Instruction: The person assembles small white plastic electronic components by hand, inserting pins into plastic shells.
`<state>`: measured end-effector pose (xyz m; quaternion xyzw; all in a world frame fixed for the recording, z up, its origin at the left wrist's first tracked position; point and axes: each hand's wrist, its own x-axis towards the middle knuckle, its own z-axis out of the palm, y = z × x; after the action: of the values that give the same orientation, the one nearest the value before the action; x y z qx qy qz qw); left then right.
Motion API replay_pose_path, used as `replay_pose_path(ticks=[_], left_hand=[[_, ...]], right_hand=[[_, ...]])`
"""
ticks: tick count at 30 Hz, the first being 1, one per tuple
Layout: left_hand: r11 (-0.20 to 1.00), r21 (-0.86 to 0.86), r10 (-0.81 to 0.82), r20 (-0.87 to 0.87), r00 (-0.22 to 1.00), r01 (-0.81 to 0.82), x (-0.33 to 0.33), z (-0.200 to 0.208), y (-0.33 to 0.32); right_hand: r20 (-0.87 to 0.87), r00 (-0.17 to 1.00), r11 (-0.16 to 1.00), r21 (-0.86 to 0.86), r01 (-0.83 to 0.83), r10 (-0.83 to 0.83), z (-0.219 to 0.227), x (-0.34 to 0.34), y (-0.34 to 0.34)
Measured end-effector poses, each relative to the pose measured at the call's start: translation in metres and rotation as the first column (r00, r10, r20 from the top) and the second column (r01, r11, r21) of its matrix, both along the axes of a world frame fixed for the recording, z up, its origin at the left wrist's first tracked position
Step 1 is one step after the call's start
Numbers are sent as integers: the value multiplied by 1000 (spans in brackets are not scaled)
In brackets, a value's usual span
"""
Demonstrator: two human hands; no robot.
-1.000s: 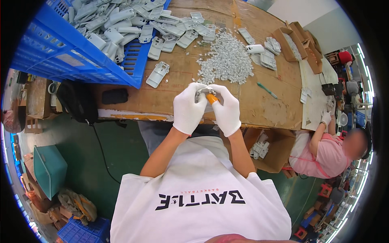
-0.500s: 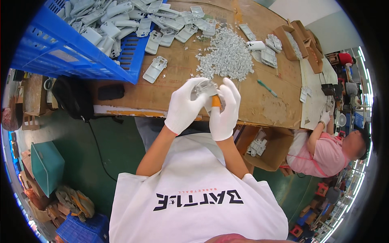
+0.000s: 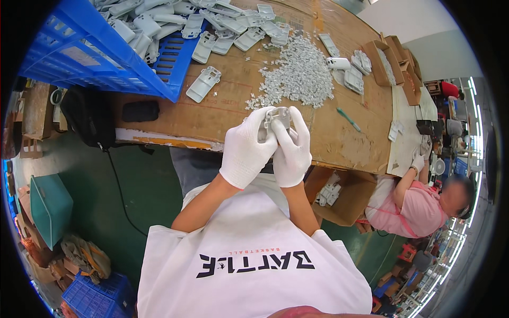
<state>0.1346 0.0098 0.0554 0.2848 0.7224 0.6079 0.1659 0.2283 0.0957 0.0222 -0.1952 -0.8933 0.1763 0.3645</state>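
Observation:
Both hands wear white knitted gloves and meet just above the near edge of the cardboard-covered table (image 3: 233, 114). Between them is a pale grey plastic housing (image 3: 278, 113) with a cut-out near its upper end. My left hand (image 3: 248, 146) wraps its lower left side. My right hand (image 3: 292, 151) grips the right side, its fingers bent over the part's front. Much of the housing is hidden by the gloves. Just beyond lies a heap of small clear plastic pieces (image 3: 299, 71). A similar flat housing (image 3: 203, 85) rests on the table to the left.
A blue crate (image 3: 114, 55) full of housings (image 3: 146, 24) stands at far left. A teal pen-like tool (image 3: 348, 120) lies right of the heap, with small cardboard boxes (image 3: 383, 63) beyond. A carton (image 3: 344, 199) sits below the table edge; a co-worker in pink (image 3: 405, 206) is at right.
The housing has turned upright, and my right fingers have closed in over its front. An orange band seen by my right thumb is now out of sight. The view has shifted slightly.

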Motion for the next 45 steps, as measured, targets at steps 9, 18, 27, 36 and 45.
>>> replay_pose_path(ticks=[9,18,27,36,45], left_hand=[[995,-87,37,-88,995,-45,-3,-3,-3],[989,-143,10,-93,996,-24,-1,-15,-3],[977,-211,-13,-67,998,-1,-3,-24,10],[977,-141,-160,29,987,163,23,-24,24],[907,-80,-418,-285,863,413,27,-19,26]], right_hand=[[41,997,992,-115,-53,58,8,-8,-6],[17,994,986,-128,-106,109,0,-5,0],[187,956,877,-467,-114,224,10,14,4],[285,957,920,-386,66,51,-3,29,13],[66,997,868,-494,58,-29,-5,43,28]])
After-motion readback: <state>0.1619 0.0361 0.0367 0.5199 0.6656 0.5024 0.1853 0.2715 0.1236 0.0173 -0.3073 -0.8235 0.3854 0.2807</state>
